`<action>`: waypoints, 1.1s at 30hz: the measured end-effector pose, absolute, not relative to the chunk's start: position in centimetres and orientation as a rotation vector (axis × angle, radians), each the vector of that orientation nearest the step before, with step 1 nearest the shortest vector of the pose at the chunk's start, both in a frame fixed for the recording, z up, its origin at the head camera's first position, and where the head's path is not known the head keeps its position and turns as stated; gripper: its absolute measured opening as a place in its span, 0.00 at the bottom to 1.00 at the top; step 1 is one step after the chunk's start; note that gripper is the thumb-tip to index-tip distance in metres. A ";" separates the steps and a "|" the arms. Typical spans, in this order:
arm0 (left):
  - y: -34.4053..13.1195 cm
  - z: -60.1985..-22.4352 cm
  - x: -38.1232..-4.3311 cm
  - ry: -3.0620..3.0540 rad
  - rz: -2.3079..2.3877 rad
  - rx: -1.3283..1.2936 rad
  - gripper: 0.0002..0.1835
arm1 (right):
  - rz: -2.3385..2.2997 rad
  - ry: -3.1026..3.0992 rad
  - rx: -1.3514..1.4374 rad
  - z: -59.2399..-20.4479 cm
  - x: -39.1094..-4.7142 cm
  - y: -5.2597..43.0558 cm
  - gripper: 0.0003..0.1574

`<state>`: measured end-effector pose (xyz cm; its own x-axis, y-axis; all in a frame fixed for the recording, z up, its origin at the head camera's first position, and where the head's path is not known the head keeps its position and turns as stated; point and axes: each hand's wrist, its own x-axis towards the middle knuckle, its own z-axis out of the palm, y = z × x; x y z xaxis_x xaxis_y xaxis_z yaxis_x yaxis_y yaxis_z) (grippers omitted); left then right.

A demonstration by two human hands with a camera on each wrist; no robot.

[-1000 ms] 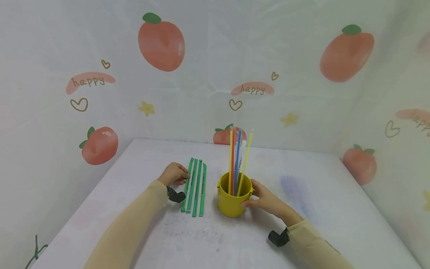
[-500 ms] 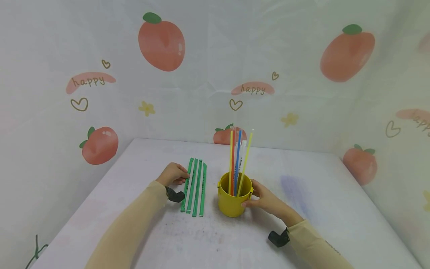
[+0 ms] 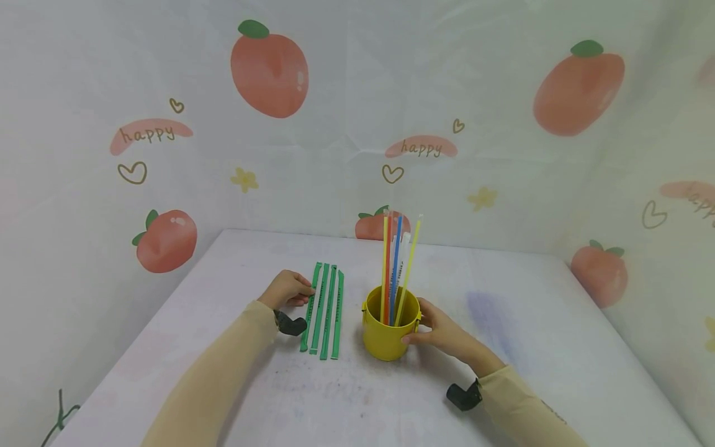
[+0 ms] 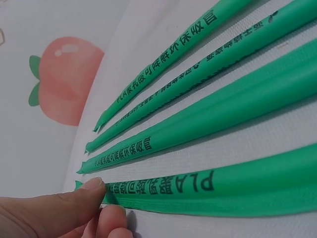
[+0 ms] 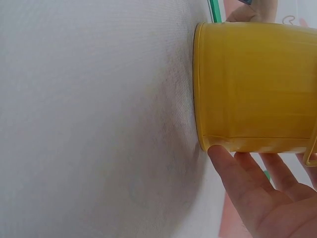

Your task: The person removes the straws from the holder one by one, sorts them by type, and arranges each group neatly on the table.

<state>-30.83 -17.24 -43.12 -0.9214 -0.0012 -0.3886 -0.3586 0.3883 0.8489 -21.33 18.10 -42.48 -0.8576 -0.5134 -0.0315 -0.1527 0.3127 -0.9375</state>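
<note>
Yellow bucket, mid-frame in the head view, upright on the table. We see yellow, red, blue and white sticks standing in it, lower ends hidden behind its near wall. Right hand grips its right side, some fingertips out of sight. Left hand pinches the leftmost green strip, left of the bucket; three more green strips beside it. Right wrist view cuts off the bucket's top.

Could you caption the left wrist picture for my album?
A left hand pinches the nearest of four slim green-wrapped, black-printed straws set side by side on a white surface.
</note>
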 end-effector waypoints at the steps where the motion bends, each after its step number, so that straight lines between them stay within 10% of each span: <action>1: -17.3 -43.1 -30.8 2.326 1.544 -0.313 0.13 | -1.558 2.260 -0.599 -42.5 -21.3 18.1 0.49; 33: -13.2 -35.4 -28.8 2.323 1.671 0.050 0.14 | -1.541 2.279 -0.613 -42.5 -21.4 18.1 0.48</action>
